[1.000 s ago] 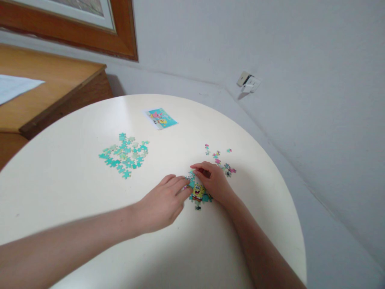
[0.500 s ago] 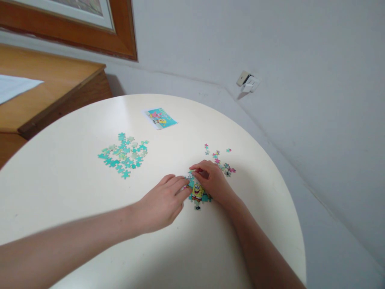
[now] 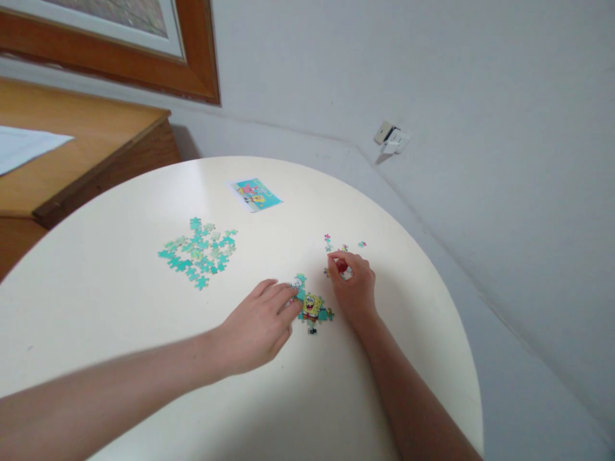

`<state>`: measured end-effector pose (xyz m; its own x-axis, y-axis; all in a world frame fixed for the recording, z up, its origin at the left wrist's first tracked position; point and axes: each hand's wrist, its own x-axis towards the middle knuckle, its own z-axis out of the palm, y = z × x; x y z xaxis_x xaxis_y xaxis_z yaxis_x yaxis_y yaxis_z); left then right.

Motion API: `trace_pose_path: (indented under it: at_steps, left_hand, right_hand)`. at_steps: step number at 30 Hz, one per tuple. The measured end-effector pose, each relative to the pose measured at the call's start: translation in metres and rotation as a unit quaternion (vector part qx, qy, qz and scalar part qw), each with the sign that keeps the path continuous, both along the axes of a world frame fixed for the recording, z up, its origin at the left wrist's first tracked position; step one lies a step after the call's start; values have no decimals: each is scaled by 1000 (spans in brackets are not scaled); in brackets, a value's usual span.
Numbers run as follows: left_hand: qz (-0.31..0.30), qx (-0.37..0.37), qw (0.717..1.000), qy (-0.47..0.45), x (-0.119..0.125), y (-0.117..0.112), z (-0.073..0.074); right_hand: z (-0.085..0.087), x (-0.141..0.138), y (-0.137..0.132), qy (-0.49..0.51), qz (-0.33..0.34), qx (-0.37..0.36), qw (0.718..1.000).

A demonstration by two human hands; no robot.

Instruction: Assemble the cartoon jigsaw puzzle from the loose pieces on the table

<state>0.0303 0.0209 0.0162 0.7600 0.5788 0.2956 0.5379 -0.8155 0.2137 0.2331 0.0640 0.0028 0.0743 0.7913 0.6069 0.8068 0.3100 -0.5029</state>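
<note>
Joined jigsaw puzzle pieces (image 3: pixel 312 308) lie near the middle of the white table, showing a yellow square cartoon figure on teal. My left hand (image 3: pixel 262 323) rests on the table with fingers extended, their tips on the left edge of the joined pieces. Up and to the right, my right hand (image 3: pixel 354 285) is over some loose pieces, its thumb and index fingertip brought together in a pinch. Whatever may be between those fingertips is too small to make out. Loose pink and teal pieces (image 3: pixel 327 238) show just beyond this hand, and others are partly hidden under it.
A spread of teal and pale green puzzle pieces (image 3: pixel 199 253) lies to the left on the round table (image 3: pixel 120 320). A reference picture card (image 3: pixel 259 194) lies toward the far edge. A wooden cabinet (image 3: pixel 106 121) stands behind left; a wall socket with plug (image 3: pixel 391 139) is at right.
My right hand has moved away from the joined pieces, up and right to the loose ones, uncovering more of the yellow figure. My left hand has stayed nearly still.
</note>
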Motion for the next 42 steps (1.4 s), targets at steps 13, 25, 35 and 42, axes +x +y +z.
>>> trace_pose_path:
  at_steps: [13, 25, 35, 42]
  left_hand:
    - [77, 7, 996, -39, -1, 7, -3]
    - [53, 54, 996, -42, 2, 5, -13]
    - [-7, 37, 999, -40, 6, -2, -11]
    - [141, -42, 973, -177, -3, 29, -15]
  right_hand:
    - [-10, 13, 11, 112, -81, -8, 990]
    - [-18, 16, 21, 333, -112, -21, 936]
    - [-19, 16, 21, 377, -107, -13, 920]
    - [-26, 26, 28, 411, -133, 13, 902]
